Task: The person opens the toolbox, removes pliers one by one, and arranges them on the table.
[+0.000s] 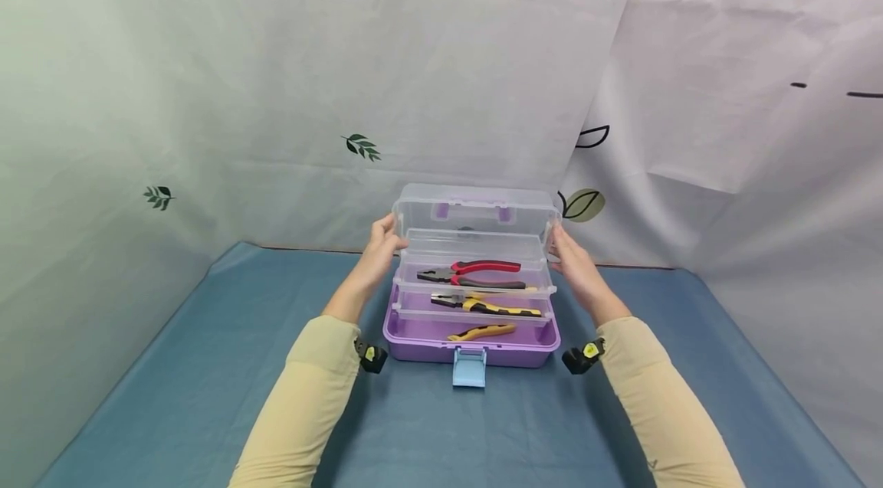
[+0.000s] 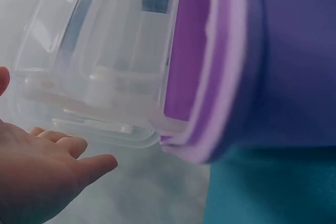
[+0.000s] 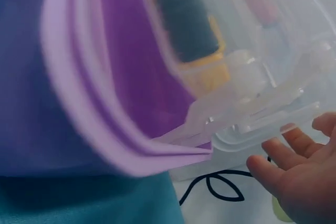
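Observation:
A purple toolbox stands with its clear lid raised and its clear trays stepped up behind the base. Red-and-black pliers lie in one tray, yellow-and-black pliers in a lower one. A yellow-handled tool sits in the base, its far end hidden. My left hand is at the lid's left side, fingers extended in the left wrist view. At the lid's right side is my right hand, fingers fairly straight beside the clear plastic in the right wrist view.
A light blue latch hangs down at the toolbox front. Blue cloth covers the table. Behind it hangs a pale, leaf-printed curtain, close behind the raised lid. A small black device is strapped at each wrist.

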A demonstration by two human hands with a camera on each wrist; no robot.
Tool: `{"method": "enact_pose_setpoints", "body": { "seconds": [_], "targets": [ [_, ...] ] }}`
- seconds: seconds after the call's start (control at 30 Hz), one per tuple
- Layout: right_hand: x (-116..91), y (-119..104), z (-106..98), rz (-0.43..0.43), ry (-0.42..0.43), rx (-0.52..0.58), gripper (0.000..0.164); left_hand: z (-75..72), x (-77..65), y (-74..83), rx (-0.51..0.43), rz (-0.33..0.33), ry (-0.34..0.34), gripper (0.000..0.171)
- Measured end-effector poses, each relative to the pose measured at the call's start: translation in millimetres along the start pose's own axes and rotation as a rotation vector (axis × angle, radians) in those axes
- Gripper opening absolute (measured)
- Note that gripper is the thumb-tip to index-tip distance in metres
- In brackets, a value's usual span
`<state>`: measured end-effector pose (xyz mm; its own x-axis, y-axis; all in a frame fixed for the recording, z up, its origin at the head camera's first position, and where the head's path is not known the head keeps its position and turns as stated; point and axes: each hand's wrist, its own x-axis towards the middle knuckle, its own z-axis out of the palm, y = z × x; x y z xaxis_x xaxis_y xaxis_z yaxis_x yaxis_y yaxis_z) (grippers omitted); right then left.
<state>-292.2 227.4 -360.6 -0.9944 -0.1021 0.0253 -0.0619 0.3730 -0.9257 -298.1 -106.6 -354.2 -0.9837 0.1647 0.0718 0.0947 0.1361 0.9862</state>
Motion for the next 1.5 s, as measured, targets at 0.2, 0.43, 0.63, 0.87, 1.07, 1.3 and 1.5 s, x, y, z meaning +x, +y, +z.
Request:
{"method": "enact_pose_setpoints", "body": {
  "seconds": [0.2, 0.43, 0.63, 0.87, 1.07, 1.3, 1.5],
  "targets": [
    [-2.6, 3.4, -0.1, -0.031, 0.036, 0.076, 0.077, -2.9, 1.2, -6.1, 0.007, 0.015, -0.019, 0.072],
    [-6.3, 7.8, 0.3, -0.058, 0.023, 0.166, 0.071, -6.7, 3.1, -13.3, -0.008, 0.014, -0.060, 0.067],
    [-4.2, 17.9, 1.6, -0.076, -0.007, 0.091, 0.070, -9.0, 2.9, -22.0, -0.066, -0.005, -0.075, 0.064],
    [-3.6, 28.9, 5.7, -0.045, -0.064, 0.049, 0.067, -10.2, 4.3, -28.7, -0.107, -0.021, -0.109, 0.062],
    [0.7, 34.7, 9.1, -0.005, -0.110, 0.138, 0.061, -9.3, 6.3, -35.6, -0.144, -0.020, -0.175, 0.061],
    [1.7, 35.4, 10.4, 0.020, -0.149, 0.279, 0.056, -6.5, 5.9, -43.7, -0.214, -0.039, -0.184, 0.061],
    [0.5, 33.2, 11.1, 0.040, -0.151, 0.304, 0.057, -6.5, 4.8, -46.1, -0.195, -0.047, -0.170, 0.062]
  ]
}}
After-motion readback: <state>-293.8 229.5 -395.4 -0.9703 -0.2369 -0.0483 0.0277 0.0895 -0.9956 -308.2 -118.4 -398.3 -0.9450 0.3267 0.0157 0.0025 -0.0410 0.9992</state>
